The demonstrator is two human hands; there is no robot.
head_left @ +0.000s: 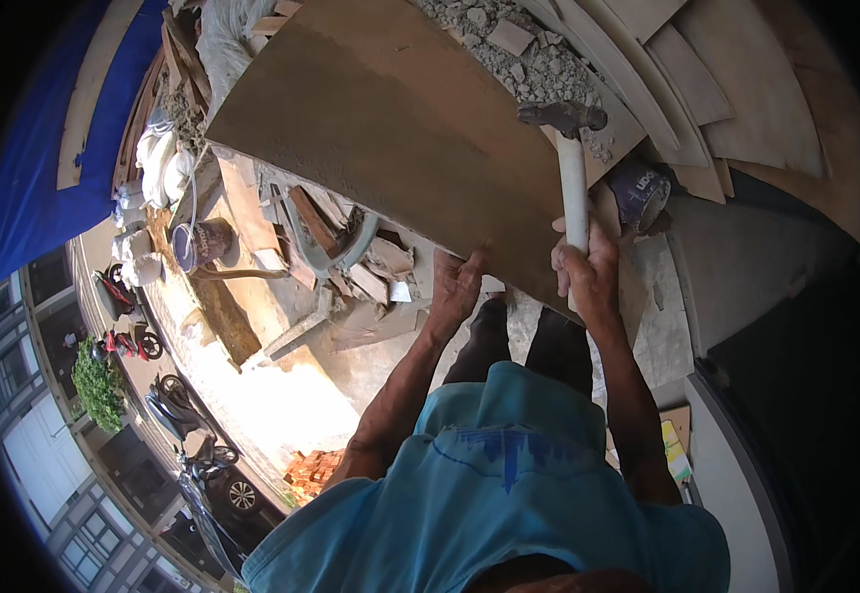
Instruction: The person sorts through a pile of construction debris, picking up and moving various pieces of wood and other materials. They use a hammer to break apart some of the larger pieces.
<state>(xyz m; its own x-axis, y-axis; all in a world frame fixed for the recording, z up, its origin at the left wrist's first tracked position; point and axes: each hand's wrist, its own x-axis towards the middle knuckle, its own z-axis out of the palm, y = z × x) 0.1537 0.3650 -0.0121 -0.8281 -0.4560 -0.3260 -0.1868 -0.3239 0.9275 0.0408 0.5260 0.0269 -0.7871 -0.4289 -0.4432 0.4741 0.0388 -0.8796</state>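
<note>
A large brown wooden board (380,119) slants across the space in front of me. My left hand (457,287) is closed on its near edge, the fingers partly hidden by the board. A claw hammer (574,183) with a pale handle and a dark metal head is held upright in my right hand (590,265). The right hand wraps round the lower handle, close to the board's right corner. The hammer head shows above the board's far right edge, in front of grey rubble (524,64).
Scrap wood (313,222) and a curved grey frame (356,242) lie left of the board. A dirty bucket (201,244) stands farther left, and a dark purple bucket (639,196) at right. Pale panels (746,89) lean at upper right. Parked motorbikes (178,400) line the street.
</note>
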